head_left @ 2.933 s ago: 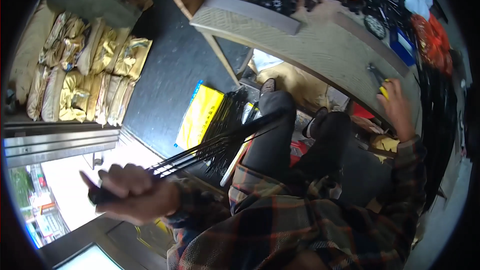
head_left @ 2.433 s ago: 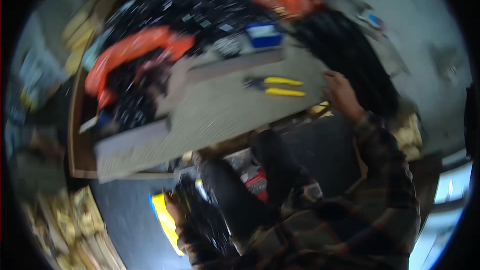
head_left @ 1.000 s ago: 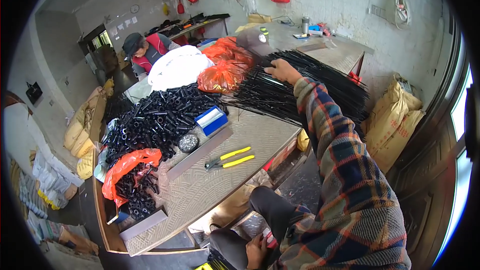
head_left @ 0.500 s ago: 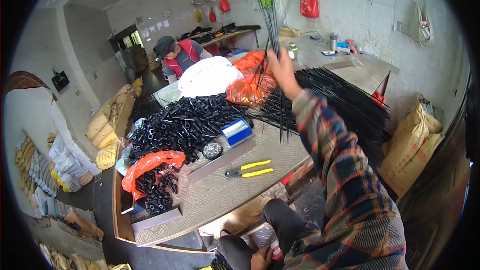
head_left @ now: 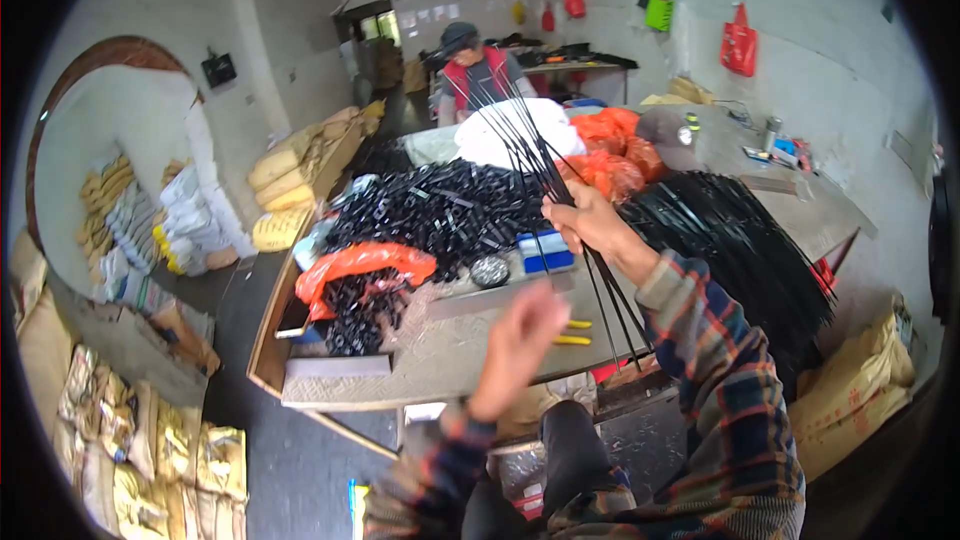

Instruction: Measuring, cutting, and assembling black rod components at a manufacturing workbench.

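A small bunch of long, thin black rods (head_left: 540,166) is gripped in my right hand (head_left: 598,225), tilted over the worktable (head_left: 480,360). My left hand (head_left: 525,335) is raised over the table's front part, apart from the rods and smeared by motion. Behind it, pliers with yellow handles (head_left: 574,339) lie partly hidden. To the right of my right hand spreads a large pile of similar black rods (head_left: 730,240). Left of it is a heap of short black tubular parts (head_left: 430,215). A blue box (head_left: 546,262) and a round silvery dish (head_left: 490,271) stand in front of that heap.
An orange-red plastic bag (head_left: 365,265) with small black parts lies at the table's left. Orange-red bags (head_left: 610,165) and a white sack (head_left: 505,135) sit farther back. A person in a red vest (head_left: 458,80) is beyond the table. Brown sacks (head_left: 850,395) stand at right.
My right hand has come down nearer with the rods, which now lean to the left. My left hand has risen from near my lap to above the table. The view has shifted left.
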`<control>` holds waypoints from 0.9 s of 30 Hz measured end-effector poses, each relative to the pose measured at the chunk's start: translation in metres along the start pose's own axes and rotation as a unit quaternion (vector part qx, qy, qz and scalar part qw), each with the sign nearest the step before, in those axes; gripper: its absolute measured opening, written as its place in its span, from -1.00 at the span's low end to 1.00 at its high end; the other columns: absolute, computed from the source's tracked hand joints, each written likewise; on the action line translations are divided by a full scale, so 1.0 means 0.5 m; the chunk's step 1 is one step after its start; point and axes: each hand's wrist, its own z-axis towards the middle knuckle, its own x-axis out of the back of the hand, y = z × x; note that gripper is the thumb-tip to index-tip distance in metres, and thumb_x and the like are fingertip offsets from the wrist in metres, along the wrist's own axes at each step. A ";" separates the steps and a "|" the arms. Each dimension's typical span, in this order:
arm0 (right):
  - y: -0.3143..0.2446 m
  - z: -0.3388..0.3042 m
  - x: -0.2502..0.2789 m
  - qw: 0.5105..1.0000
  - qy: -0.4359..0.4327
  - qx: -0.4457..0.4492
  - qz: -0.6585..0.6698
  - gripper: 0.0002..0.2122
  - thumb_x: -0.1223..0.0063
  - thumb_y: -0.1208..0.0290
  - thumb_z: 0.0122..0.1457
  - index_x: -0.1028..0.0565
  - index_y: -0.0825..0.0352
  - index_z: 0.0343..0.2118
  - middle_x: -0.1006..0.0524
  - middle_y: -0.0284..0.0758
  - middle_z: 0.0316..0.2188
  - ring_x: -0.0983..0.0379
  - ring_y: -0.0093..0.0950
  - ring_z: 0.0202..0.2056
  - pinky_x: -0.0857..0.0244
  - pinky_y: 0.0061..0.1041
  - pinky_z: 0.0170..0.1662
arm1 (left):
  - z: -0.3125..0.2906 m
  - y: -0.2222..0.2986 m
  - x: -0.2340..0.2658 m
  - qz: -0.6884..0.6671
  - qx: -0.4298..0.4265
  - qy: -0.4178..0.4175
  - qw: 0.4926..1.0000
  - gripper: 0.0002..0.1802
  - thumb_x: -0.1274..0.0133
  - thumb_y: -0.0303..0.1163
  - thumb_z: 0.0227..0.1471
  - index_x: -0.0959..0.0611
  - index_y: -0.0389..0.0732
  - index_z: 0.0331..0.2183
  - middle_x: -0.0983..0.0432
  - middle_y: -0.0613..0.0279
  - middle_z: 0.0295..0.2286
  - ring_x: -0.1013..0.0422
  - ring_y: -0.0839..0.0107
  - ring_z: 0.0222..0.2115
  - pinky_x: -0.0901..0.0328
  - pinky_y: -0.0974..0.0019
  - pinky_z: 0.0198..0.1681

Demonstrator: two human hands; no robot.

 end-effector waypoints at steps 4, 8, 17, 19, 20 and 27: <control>-0.002 -0.132 -0.112 0.996 -0.091 0.015 0.009 -0.75 0.00 0.46 0.07 -0.25 0.35 -0.21 -0.35 -0.39 -0.56 -0.28 -0.68 -0.71 -0.18 -0.69 -0.69 | 0.164 0.049 0.038 -0.113 0.103 0.030 0.988 -0.56 -0.03 -0.19 0.03 -0.50 -0.39 -0.20 -0.50 0.14 -0.34 -0.43 0.47 -0.37 -0.35 0.41 -0.30; 0.053 -0.199 -0.157 0.987 -0.131 -0.026 0.094 -0.71 0.06 0.48 0.13 -0.19 0.36 -0.11 -0.36 -0.33 -0.50 -0.32 -0.65 -0.67 -0.26 -0.68 -0.61 | 0.150 0.033 0.077 -0.198 0.140 0.048 0.969 -0.63 0.00 -0.23 0.05 -0.53 -0.37 -0.24 -0.54 0.08 -0.43 -0.48 0.40 -0.46 -0.40 0.37 -0.37; 0.110 -0.183 -0.186 0.979 -0.100 0.016 0.177 -0.76 0.31 0.34 0.27 -0.31 0.42 -0.18 -0.51 -0.21 -0.45 -0.47 -0.55 -0.52 -0.37 -0.66 -0.43 | 0.088 0.068 0.120 -0.243 0.159 -0.075 0.954 -0.52 0.10 -0.46 0.07 -0.25 -0.47 0.01 -0.28 -0.13 -0.04 -0.26 0.16 0.00 -0.20 0.21 0.04; 0.106 -0.178 -0.186 0.983 -0.100 0.016 0.154 -0.75 0.32 0.36 0.27 -0.30 0.44 -0.16 -0.51 -0.19 -0.41 -0.48 -0.53 -0.46 -0.41 -0.62 -0.35 | 0.079 0.077 0.121 -0.242 0.166 -0.076 0.953 -0.51 0.10 -0.48 0.05 -0.24 -0.48 0.01 -0.28 -0.13 -0.04 -0.24 0.14 0.01 -0.18 0.19 0.06; 0.103 -0.177 -0.187 0.984 -0.100 0.024 0.143 -0.76 0.32 0.37 0.27 -0.30 0.45 -0.16 -0.51 -0.20 -0.40 -0.49 -0.53 -0.44 -0.41 -0.60 -0.32 | 0.078 0.079 0.124 -0.241 0.156 -0.080 0.955 -0.51 0.10 -0.48 0.05 -0.24 -0.48 0.01 -0.28 -0.13 -0.03 -0.24 0.13 0.01 -0.18 0.18 0.06; 0.127 -0.176 -0.178 0.983 -0.090 0.053 0.153 -0.74 0.32 0.38 0.27 -0.27 0.46 -0.11 -0.48 -0.24 -0.32 -0.49 -0.50 -0.32 -0.42 -0.58 -0.27 | 0.065 0.078 0.138 -0.240 0.174 -0.092 0.951 -0.62 0.10 -0.54 0.02 -0.37 -0.49 -0.09 -0.33 -0.13 -0.08 -0.30 0.15 -0.04 -0.21 0.22 0.02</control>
